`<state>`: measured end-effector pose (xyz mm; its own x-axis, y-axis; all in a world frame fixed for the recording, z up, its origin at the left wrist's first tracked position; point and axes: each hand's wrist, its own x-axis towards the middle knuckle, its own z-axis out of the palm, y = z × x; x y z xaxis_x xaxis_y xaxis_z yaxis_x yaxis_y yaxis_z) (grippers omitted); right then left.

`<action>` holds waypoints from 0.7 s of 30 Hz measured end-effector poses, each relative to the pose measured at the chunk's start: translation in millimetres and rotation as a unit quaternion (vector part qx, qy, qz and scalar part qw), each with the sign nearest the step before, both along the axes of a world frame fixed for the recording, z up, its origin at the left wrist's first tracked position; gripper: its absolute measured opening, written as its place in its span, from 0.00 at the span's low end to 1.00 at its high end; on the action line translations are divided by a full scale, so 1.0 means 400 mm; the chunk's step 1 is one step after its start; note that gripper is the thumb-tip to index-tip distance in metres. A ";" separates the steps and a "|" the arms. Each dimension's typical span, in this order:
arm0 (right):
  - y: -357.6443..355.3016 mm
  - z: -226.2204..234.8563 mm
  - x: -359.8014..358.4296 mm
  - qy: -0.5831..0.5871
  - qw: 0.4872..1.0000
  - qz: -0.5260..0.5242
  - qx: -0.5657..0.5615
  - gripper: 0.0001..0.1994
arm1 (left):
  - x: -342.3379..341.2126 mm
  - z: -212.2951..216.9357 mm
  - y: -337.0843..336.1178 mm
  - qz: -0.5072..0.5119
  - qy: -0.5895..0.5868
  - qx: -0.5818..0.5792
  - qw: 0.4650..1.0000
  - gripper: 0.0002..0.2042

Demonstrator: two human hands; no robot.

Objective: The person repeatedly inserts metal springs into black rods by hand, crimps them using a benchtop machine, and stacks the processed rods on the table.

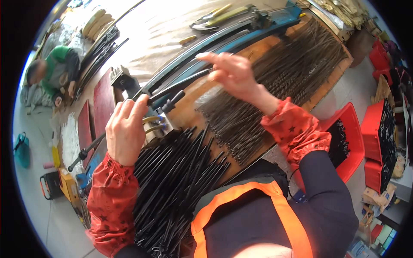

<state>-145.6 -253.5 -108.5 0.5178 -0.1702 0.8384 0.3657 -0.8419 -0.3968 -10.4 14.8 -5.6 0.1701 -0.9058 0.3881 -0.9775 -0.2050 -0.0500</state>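
My left hand [124, 131] is closed around a black rod, its fingertips at the metal fixture on the bench. A black length with a knobbed end [82, 155] slants out below that hand to the left. On the other side, a dark rod [180, 83] runs up to the right along the blue metal rail [241, 41]. My right hand [232, 77] is raised over the rail, index finger stretched out and thumb apart, with nothing visible in it. Beside the left hand stands a black clamp-like handle [173, 101]. Red star-patterned sleeves cover both forearms.
Many black rods [172, 185] lie heaped before me. Thin coiled springs [275, 86] cover the wooden board. Red bins [350, 142] with black parts stand at right. A person in green [60, 64] crouches at far left. Pliers-like tools [219, 17] lie at the back.
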 end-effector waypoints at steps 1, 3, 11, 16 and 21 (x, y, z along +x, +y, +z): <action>-0.021 0.008 -0.012 0.039 0.998 -0.037 -0.023 0.13 | 0.026 0.001 0.031 0.019 -0.020 -0.016 0.999 0.16; -0.070 -0.007 -0.014 0.089 0.991 -0.086 -0.042 0.10 | 0.101 0.037 0.112 0.066 -0.082 -0.042 0.994 0.14; 0.107 0.032 0.221 0.268 0.927 0.163 0.204 0.12 | 0.177 0.144 0.273 0.195 -0.072 -0.142 0.968 0.11; 0.296 0.088 0.425 0.174 0.933 0.299 0.095 0.10 | 0.179 0.120 0.411 0.258 -0.051 -0.125 0.957 0.13; 0.322 0.072 0.472 0.185 0.926 0.320 0.073 0.10 | 0.152 0.071 0.568 0.318 -0.039 -0.106 0.941 0.13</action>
